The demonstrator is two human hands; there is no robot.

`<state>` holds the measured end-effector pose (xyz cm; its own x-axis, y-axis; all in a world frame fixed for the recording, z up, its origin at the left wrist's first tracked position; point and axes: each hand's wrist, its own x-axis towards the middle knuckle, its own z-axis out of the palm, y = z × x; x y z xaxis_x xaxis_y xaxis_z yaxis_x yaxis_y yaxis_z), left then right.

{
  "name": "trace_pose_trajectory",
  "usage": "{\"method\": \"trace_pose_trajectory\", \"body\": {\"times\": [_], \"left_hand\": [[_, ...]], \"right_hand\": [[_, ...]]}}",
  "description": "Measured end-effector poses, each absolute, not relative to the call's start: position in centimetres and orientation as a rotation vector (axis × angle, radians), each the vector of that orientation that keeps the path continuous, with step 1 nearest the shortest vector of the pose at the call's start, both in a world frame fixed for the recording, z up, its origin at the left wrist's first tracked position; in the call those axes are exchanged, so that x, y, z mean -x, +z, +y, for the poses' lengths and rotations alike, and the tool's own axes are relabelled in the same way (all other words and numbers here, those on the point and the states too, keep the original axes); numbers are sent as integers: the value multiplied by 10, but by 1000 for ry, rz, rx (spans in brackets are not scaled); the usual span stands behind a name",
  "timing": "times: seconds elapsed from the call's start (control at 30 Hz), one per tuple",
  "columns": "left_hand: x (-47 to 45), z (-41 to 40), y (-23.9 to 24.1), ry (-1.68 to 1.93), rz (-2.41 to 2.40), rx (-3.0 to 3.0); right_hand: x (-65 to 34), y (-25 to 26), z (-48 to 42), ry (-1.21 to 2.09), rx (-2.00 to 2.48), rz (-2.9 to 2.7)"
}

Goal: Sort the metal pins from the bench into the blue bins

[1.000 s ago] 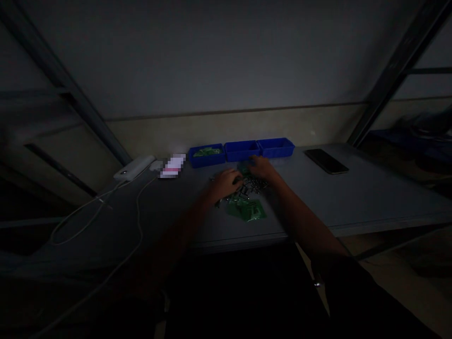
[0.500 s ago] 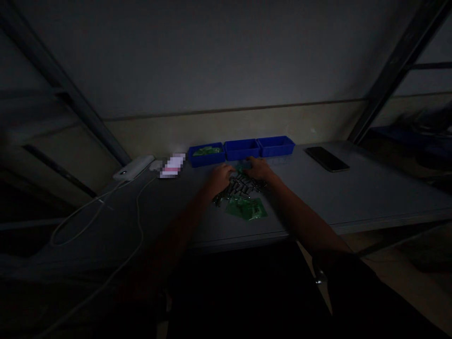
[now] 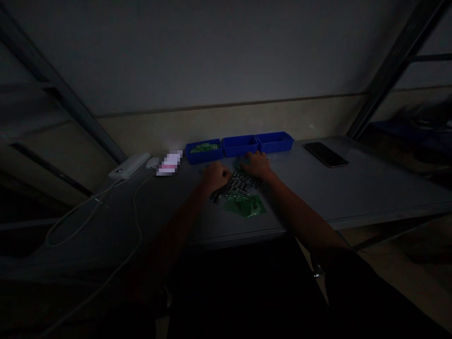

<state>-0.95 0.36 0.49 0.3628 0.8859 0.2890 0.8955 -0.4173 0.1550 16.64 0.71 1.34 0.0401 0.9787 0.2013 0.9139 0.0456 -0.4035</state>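
Note:
In the head view a pile of small, shiny metal cylinders [image 3: 241,182] lies on the grey table. My left hand [image 3: 215,177] is at the pile's left edge, its fingers curled inward; whatever may be in them is hidden. Over the far right side of the heap, my right hand [image 3: 257,165] reaches with fingers apart, close to a dim green packet at the back of the pile. Several flat green plastic packets [image 3: 245,205] overlap on the near side of the cylinders.
Three blue bins stand in a row at the back: a left bin [image 3: 205,158] holding green packets, a middle bin [image 3: 240,149] and a right bin [image 3: 274,145]. A dark phone [image 3: 325,154] lies right. Left are a blurred-out phone [image 3: 170,163], a white box [image 3: 130,165] and a cable [image 3: 138,221].
My left hand has shifted slightly left and its fingers have curled more. My right hand stays over the far side of the pile. The whole view has shifted a little.

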Motion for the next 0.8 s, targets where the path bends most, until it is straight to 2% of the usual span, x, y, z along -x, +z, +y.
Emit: {"method": "trace_pose_trajectory", "body": {"times": [0.37,0.47,0.63,0.8], "left_hand": [[7,-5,12,-441,-1788,2579],[7,-3,12,-523,-1795,2557],[16,13,10,-1004,-1903,2739],[20,23,7,-1598,-1887,2828]], "right_hand": [[-148,11,8,180,1543,-2173],[-146,10,8,217,1391,-2246],[-145,16,5,382,1199,-2216],[-144,21,3,331,1187,-2089]]}}
